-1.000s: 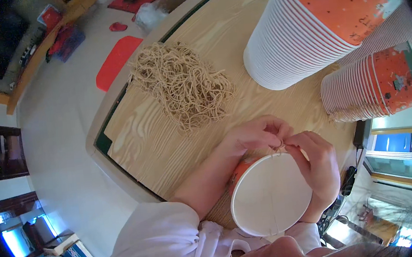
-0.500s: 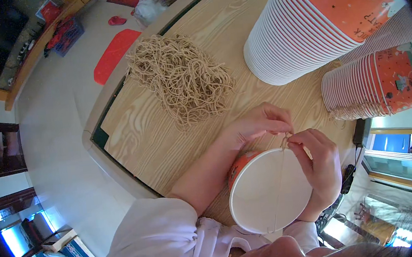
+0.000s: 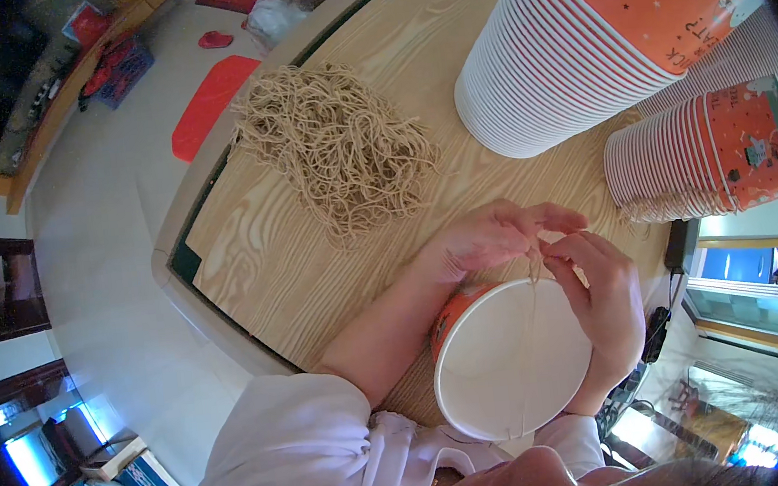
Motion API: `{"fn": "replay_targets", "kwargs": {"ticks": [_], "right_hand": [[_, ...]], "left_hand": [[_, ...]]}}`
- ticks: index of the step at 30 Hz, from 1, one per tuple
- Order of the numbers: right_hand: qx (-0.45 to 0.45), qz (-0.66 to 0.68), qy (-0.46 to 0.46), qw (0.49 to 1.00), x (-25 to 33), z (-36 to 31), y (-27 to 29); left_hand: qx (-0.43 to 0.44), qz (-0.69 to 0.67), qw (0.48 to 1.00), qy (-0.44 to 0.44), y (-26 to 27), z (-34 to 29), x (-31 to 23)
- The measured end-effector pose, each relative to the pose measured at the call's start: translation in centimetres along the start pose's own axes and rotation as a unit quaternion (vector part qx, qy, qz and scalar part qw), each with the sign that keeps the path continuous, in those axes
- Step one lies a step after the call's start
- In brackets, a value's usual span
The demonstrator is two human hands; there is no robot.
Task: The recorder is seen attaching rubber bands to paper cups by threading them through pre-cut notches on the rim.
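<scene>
Close to my body stands a paper bucket [image 3: 476, 366], white inside and orange-printed outside, its mouth turned up toward me. A thin tan cord [image 3: 524, 361] runs across that mouth from the near rim to the far rim. Just above the far rim my left hand [image 3: 491, 236] pinches the cord's end, its index finger reaching over toward the right hand. My right hand [image 3: 605, 292] is closed on the cord at the same spot, thumb and fingertips together beside the rim. The exact knot or loop between the fingertips is too small to make out.
A loose heap of tan cords [image 3: 343, 154] lies on the wood-grain table [image 3: 260, 265]. A tall stack of nested buckets [image 3: 568, 57] stands at the far right. Behind it is a shorter stack [image 3: 671, 155] with cords hanging along its side. A red stool [image 3: 212, 105] stands beyond the table.
My left fingers have stretched forward and to the right over the right fingertips. The right hand and the bucket have stayed nearly in place.
</scene>
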State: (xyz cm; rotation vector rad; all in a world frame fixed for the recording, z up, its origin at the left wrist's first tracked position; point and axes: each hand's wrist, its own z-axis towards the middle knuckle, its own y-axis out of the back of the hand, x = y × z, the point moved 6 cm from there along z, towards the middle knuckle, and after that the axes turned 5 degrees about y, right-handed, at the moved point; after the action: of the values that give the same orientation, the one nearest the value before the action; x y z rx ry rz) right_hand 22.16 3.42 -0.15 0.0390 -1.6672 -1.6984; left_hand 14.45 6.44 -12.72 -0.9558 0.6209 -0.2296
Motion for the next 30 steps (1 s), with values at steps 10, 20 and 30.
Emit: {"fn": "replay_targets", "kwargs": {"ticks": [10,20,30], "right_hand": [[0.015,-0.004,-0.014,1.000,0.0,-0.3,-0.2],[0.024,-0.031,-0.016,0.999,0.2,-0.6,-0.1],[0.000,-0.024,-0.014,1.000,0.6,-1.1,1.1]], "left_hand": [[0.041,0.024,0.996,0.071,-0.1,-0.1,1.1],[0.066,0.025,0.997,0.021,-0.8,-0.2,0.1],[0.023,0.171,0.983,0.062,0.4,-0.2,-0.8]]}}
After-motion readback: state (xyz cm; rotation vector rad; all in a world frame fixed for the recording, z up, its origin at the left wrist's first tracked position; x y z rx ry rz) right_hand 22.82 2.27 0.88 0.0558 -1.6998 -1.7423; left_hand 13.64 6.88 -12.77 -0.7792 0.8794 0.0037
